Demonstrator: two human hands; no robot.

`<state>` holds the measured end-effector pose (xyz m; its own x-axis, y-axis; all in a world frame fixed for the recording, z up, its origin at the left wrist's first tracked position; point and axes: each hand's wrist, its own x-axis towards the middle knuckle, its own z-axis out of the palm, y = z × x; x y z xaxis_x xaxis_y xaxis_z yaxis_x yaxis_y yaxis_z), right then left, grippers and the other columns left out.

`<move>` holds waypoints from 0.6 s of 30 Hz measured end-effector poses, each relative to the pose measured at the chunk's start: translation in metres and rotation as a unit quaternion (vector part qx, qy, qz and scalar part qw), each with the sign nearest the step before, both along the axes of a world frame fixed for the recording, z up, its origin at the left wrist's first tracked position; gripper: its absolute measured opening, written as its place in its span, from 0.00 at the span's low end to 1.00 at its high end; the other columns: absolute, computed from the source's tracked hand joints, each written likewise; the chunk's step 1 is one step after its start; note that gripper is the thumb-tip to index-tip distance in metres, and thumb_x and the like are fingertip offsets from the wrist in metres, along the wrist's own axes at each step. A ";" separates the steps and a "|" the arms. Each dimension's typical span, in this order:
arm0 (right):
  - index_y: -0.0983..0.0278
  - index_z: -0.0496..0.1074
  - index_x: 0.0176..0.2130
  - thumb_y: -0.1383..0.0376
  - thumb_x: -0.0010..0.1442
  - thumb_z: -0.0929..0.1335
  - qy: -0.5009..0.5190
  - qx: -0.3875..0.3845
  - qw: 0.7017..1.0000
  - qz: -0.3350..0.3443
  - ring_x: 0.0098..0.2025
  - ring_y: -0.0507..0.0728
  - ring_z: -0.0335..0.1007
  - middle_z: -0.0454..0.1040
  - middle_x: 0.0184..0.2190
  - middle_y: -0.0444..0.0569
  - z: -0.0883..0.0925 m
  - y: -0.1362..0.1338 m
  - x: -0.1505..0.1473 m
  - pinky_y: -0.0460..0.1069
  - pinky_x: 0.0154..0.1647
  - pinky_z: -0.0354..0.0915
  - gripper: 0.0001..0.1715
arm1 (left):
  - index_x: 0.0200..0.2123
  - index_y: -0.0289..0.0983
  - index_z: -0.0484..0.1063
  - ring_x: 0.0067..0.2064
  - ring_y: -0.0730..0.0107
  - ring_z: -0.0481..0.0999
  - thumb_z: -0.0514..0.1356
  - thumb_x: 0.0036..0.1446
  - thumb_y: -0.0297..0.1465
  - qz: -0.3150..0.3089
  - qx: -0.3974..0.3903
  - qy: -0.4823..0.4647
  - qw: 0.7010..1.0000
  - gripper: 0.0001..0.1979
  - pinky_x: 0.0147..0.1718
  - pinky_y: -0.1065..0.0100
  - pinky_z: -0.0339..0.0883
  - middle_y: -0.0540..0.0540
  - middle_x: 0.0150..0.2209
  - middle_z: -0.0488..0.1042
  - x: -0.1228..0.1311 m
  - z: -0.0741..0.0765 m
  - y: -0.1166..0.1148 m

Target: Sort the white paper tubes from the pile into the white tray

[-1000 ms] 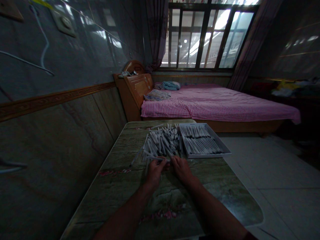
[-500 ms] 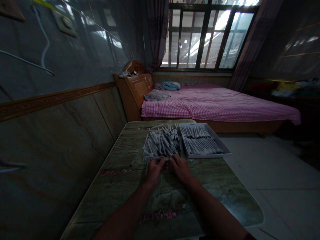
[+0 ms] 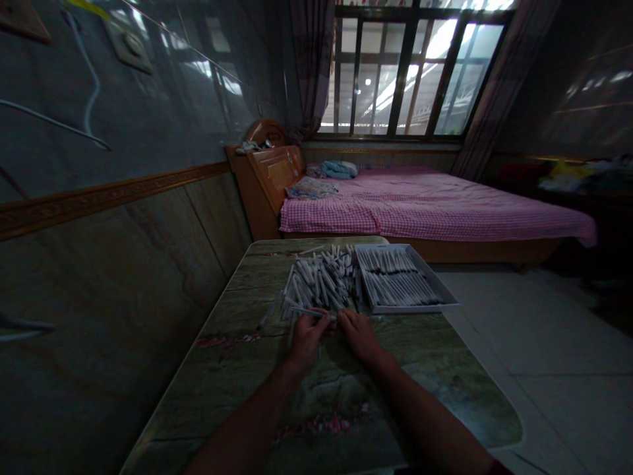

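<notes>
A slim whitish pen [image 3: 307,311] lies across both hands just in front of the pile. My left hand [image 3: 305,340] is closed on it, thumb along its near side. The fingers of my right hand [image 3: 358,335] pinch together at its right end; whether they grip the pen itself or a small part on it is too dim to make out. Just beyond the hands, a heap of loose white pens [image 3: 322,280] with some dark ends lies on the table [image 3: 222,376]. To its right sits a shallow white box [image 3: 449,303] holding two rows of similar pens.
A bed [image 3: 420,204] with a pink checked sheet stands beyond the table, its wooden headboard [image 3: 277,175] at the left. A marble-patterned wall [image 3: 163,277] runs close along the table's left side. Tiled floor [image 3: 544,343] shows at the right.
The two hands have shifted very slightly, with the right fingers a touch farther from the left. Pile and box look the same.
</notes>
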<state>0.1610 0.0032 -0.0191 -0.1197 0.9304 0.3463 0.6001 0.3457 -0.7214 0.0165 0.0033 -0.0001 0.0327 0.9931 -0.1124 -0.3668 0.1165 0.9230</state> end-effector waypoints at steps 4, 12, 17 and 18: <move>0.62 0.66 0.22 0.61 0.66 0.58 0.079 -0.047 0.996 0.003 0.26 0.52 0.61 0.66 0.20 0.43 0.004 0.000 0.000 0.46 0.27 0.56 0.23 | 0.29 0.36 0.71 0.27 0.66 0.78 0.73 0.35 0.41 -0.011 0.016 0.012 1.000 0.21 0.25 0.69 0.69 0.49 0.24 0.76 0.000 0.001 -0.001; 0.61 0.66 0.25 0.52 0.64 0.58 0.156 -0.093 0.983 0.025 0.29 0.53 0.62 0.66 0.23 0.42 0.006 0.001 -0.004 0.46 0.30 0.58 0.23 | 0.28 0.36 0.74 0.26 0.69 0.74 0.71 0.36 0.40 0.016 0.043 0.054 0.998 0.17 0.23 0.72 0.65 0.50 0.23 0.75 -0.003 0.001 0.004; 0.61 0.61 0.21 0.44 0.55 0.66 0.268 -0.116 0.956 0.002 0.24 0.51 0.55 0.58 0.19 0.38 0.005 0.002 -0.007 0.44 0.24 0.54 0.26 | 0.29 0.36 0.75 0.25 0.71 0.73 0.71 0.37 0.38 0.020 0.059 0.087 0.994 0.16 0.22 0.72 0.64 0.49 0.26 0.76 -0.001 0.002 0.000; 0.61 0.61 0.22 0.43 0.54 0.66 0.309 -0.125 0.943 -0.011 0.23 0.50 0.53 0.57 0.18 0.38 0.006 0.003 -0.006 0.44 0.22 0.53 0.26 | 0.31 0.37 0.74 0.25 0.71 0.74 0.71 0.37 0.38 0.029 0.063 0.086 0.994 0.17 0.22 0.72 0.64 0.49 0.28 0.76 -0.001 0.002 -0.001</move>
